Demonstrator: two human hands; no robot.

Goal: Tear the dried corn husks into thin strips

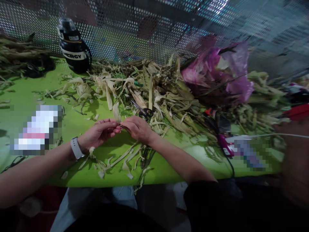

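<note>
Over the green table, my left hand [104, 131] and my right hand [138, 129] meet fingertip to fingertip. Both are closed in a pinch on a pale strip of dried husk [116, 112], which stands up from between them. The strip's lower end is hidden in the fingers. A white watch band circles my left wrist. Just behind my right hand lie black-handled scissors [145, 112], partly among husks. Torn husk scraps [103, 166] are scattered below my hands, and some hang over the table's front edge.
A heap of dried husks [178, 109] spreads behind my hands along a perforated metal panel [125, 29]. A dark bottle [73, 51] stands back left, a pink plastic bag [217, 74] back right. A pink tool [225, 145] with a cord lies right. Another person's arm [295, 154] is at far right.
</note>
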